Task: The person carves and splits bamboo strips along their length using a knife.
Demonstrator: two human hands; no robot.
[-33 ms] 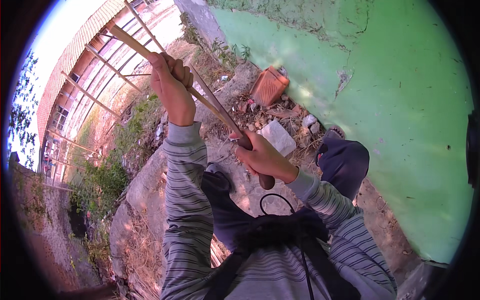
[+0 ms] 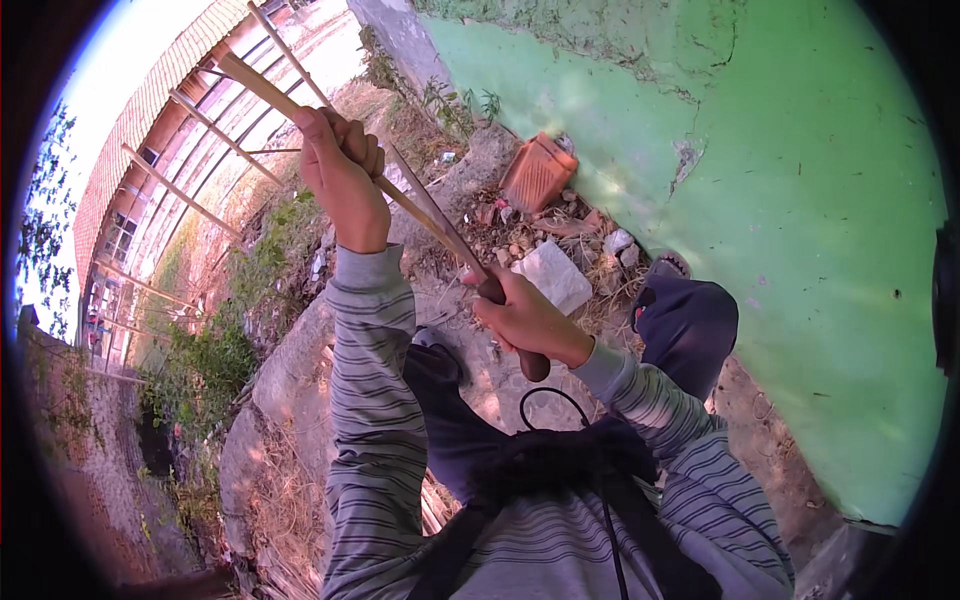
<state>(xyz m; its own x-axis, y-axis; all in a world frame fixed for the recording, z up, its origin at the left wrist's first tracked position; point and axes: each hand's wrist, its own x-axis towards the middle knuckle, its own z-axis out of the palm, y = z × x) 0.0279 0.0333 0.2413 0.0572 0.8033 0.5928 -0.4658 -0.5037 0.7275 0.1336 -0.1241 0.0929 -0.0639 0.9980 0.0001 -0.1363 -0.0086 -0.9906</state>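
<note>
Head view: I see bamboo being split.
Left hand (image 2: 343,170) fists pale strip (image 2: 262,88); right hand (image 2: 527,318) grips knife's (image 2: 455,240) smooth, rounded wooden handle.

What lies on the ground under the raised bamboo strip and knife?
Visible below the bamboo strip and knife: rubble, a white block, an orange brick. The hands cover part of the ground.
</note>
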